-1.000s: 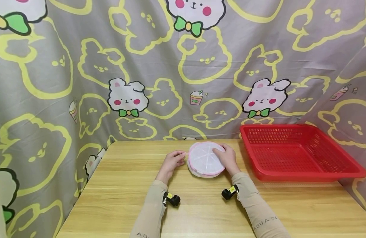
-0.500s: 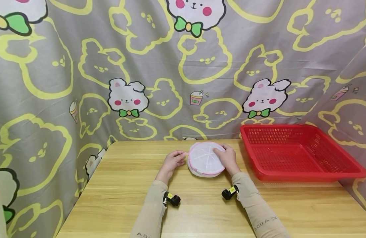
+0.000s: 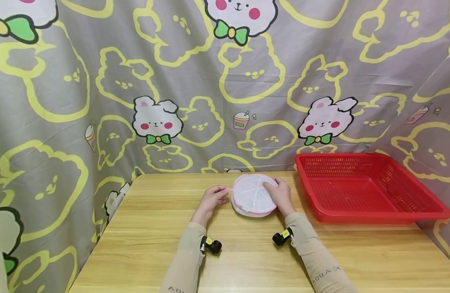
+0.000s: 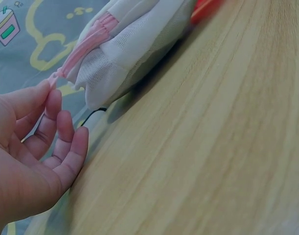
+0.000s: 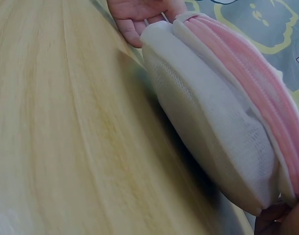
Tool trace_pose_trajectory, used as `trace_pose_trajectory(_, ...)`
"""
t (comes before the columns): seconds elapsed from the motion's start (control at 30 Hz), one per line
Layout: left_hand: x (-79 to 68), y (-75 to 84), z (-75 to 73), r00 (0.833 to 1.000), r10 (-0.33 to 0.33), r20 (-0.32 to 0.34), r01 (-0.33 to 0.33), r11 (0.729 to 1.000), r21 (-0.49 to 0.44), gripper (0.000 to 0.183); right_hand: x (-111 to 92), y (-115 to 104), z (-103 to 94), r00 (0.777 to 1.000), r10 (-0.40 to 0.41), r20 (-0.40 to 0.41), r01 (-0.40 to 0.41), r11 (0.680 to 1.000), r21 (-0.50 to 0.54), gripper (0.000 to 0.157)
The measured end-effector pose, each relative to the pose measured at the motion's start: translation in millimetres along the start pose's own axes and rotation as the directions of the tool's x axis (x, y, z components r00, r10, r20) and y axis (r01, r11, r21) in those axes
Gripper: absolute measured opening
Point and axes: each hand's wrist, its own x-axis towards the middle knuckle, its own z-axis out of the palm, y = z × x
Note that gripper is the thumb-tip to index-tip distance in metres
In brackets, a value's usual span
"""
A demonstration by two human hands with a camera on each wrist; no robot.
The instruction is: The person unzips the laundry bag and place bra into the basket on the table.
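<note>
Left grip (image 3: 212, 199) has thumb and forefinger pinched on the thin end of a pink strip (image 4: 85, 48); right grip (image 3: 283, 194) holds the round mesh bag (image 3: 252, 196) by the edge nearest the red basket (image 3: 379, 217), thumb over the top. The bag is left of the basket, over the tabletop (image 3: 243, 260). With so little strip pinched, a sharp tug could slip loose; if right grip slackened, the soft mesh might buckle or the whole bag swing away from the basket.
</note>
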Motion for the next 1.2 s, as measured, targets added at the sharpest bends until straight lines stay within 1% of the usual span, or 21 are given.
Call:
trace_pose_trajectory(0.13,-0.4,-0.3,0.2,1.000,0.011,0.011,-0.012,1.000,0.007,0.026,1,1,-0.3,1.000,-0.008,-0.018,0.008,1.000,0.000,0.038)
trace_pose_trajectory(0.17,-2.2,1.9,0.6,1.000,0.011,0.018,-0.011,1.000,0.010,0.026,1,2,-0.3,1.000,-0.008,-0.021,0.008,1.000,0.000,0.038)
trace_pose_trajectory(0.37,-1.9,1.7,1.3,1.000,0.008,0.017,-0.008,1.000,0.010,0.025,2,4,-0.2,0.999,-0.010,-0.031,0.009,1.000,-0.013,0.039)
trace_pose_trajectory(0.4,-0.3,-0.6,1.1,1.000,0.011,0.012,-0.011,1.000,0.008,0.024,2,4,-0.1,0.999,-0.010,-0.033,0.009,1.000,-0.013,0.039)
trace_pose_trajectory(0.57,-1.5,0.1,1.4,1.000,0.019,0.024,-0.019,1.000,0.015,0.025,1,3,0.3,0.999,-0.008,-0.039,0.008,1.000,-0.007,0.040)
trace_pose_trajectory(0.77,1.1,-2.4,0.7,0.999,0.022,0.024,-0.022,1.000,0.013,0.028,-1,1,-0.3,0.999,-0.019,-0.050,0.017,1.000,-0.025,0.038)
trace_pose_trajectory(0.9,0.9,-4.9,-0.8,0.996,0.073,0.044,-0.073,0.997,0.012,0.029,-1,-1,-0.9,0.999,-0.015,-0.047,0.014,1.000,-0.025,0.038)
trace_pose_trajectory(0.93,2.1,-7.3,-2.2,0.992,0.104,0.066,-0.104,0.995,-0.002,0.027,-1,-1,-1.2,0.999,-0.009,-0.040,0.008,1.000,-0.025,0.038)
trace_pose_trajectory(0.97,1.8,-7.8,-2.5,0.990,0.118,0.071,-0.118,0.993,-0.005,0.027,-1,-1,-1.4,0.999,-0.001,-0.032,0.000,1.000,-0.022,0.039)
trace_pose_trajectory(1.03,1.8,-8.4,-2.9,0.988,0.135,0.074,-0.135,0.991,-0.006,0.026,0,-1,-1.8,1.000,0.013,-0.016,-0.013,1.000,-0.021,0.040)
trace_pose_trajectory(1.13,2.5,-7.6,-2.4,0.993,0.106,0.053,-0.106,0.994,-0.007,0.026,1,0,-2.5,1.000,0.023,0.013,-0.022,0.999,-0.035,0.041)
trace_pose_trajectory(1.17,1.5,-5.2,-0.9,0.997,0.070,0.024,-0.069,0.998,-0.003,0.027,1,0,-2.6,1.000,0.023,0.020,-0.023,0.999,-0.039,0.041)
trace_pose_trajectory(1.2,1.8,-4.3,-0.5,0.999,0.050,0.012,-0.050,0.999,-0.004,0.026,1,0,-3.0,0.999,0.023,0.026,-0.022,0.999,-0.044,0.041)
